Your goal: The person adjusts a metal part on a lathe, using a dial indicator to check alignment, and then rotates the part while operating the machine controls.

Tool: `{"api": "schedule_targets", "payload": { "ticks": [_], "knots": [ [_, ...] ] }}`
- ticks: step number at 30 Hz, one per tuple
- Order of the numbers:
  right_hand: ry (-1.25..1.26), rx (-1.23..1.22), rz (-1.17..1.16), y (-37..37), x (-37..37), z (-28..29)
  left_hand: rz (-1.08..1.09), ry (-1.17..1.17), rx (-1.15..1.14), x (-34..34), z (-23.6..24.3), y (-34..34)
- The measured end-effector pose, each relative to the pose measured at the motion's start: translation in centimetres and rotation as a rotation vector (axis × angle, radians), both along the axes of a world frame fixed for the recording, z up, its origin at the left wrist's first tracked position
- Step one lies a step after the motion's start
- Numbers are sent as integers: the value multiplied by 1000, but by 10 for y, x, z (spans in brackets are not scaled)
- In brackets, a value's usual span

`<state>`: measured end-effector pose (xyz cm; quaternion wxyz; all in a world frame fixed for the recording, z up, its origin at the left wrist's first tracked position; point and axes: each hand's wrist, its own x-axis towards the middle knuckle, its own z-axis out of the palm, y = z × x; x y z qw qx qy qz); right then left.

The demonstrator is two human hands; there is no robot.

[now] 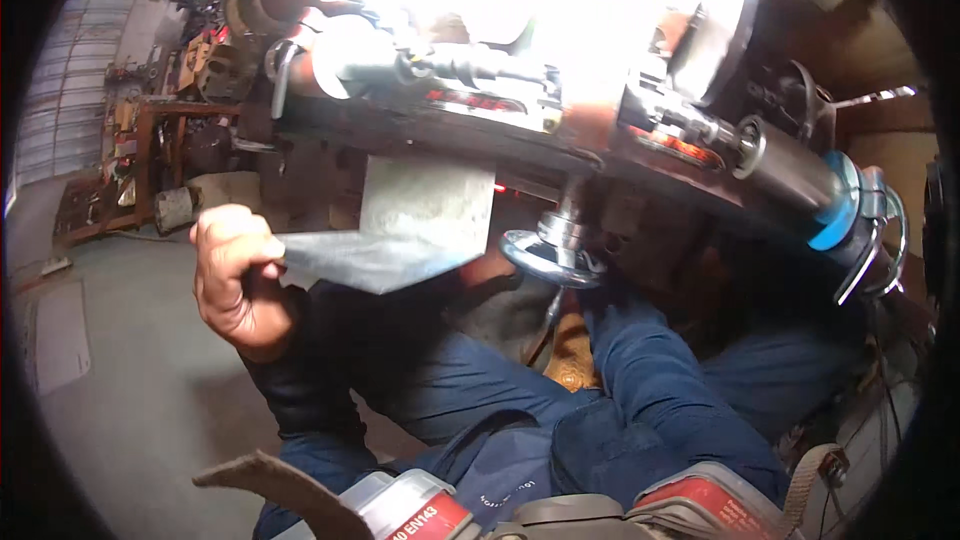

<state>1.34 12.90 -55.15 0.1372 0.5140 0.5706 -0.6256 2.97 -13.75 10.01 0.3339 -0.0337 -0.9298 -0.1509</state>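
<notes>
My left hand [240, 275] is closed at the left, pinching the corner of a grey metal sheet [385, 255] between thumb and fingers. The sheet looks bent: one part slants toward me, and a pale upright panel [425, 200] rises behind it, below the machine's front. Whether the two are one piece I cannot tell. Right of the sheet is a shiny handwheel [552, 255] on a vertical shaft under the machine [480, 130]. My right hand does not show. A dark blue fabric-covered limb [650, 365] ends in shadow below the handwheel.
Strong glare covers the machine's top. A dark cylinder with a blue ring [835, 200] and a metal handle [895, 240] stick out at the right. Left lie a cluttered bench [150, 160] and concrete floor [130, 320]. Respirator cartridges [415, 510] and a strap [275, 480] cross the bottom.
</notes>
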Motion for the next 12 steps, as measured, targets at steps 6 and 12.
{"api": "schedule_targets", "payload": {
  "ticks": [6, 12],
  "knots": [
    [81, 1, -1, 18, 0, -7, -67, -26, -101, -44, -2, 28],
    [191, -32, 16, 47, -13, -22, -95, -35, -119, -52, -9, 51]
  ]
}}
